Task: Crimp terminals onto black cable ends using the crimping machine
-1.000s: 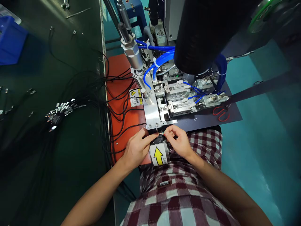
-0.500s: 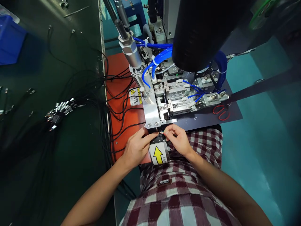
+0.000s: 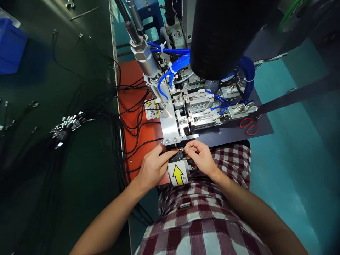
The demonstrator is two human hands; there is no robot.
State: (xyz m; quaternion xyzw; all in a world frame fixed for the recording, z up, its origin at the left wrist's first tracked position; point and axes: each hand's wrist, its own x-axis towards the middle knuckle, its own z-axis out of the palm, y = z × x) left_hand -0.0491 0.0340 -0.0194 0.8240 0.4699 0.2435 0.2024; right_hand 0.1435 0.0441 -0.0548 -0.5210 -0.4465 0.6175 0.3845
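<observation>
Just in front of the machine's metal plate (image 3: 170, 131), my two hands meet fingertip to fingertip. Between them shows a cable end with thin coloured wires (image 3: 182, 149), tiny and partly covered by fingers. My left hand (image 3: 153, 164) is closed, thumb and forefinger pinching at the cable end from the left. From the other side, my right hand (image 3: 200, 157) pinches the thin wires, a speck of red at its fingertips. Below the fingertips is a small black block (image 3: 175, 157). A white label with a yellow arrow (image 3: 178, 173) sits nearer to me.
Black cables (image 3: 138, 124) cross the orange-red base (image 3: 131, 145) on the left. A bundle of metal-tipped connectors (image 3: 67, 127) and a blue bin (image 3: 12, 46) lie on the dark table. Red-handled scissors (image 3: 249, 126) rest at right. Steel cylinders and blue air tubes (image 3: 182, 63) rise ahead.
The view has shifted very slightly. Both hands keep the same pinch at the same spot, and nothing else has visibly moved.
</observation>
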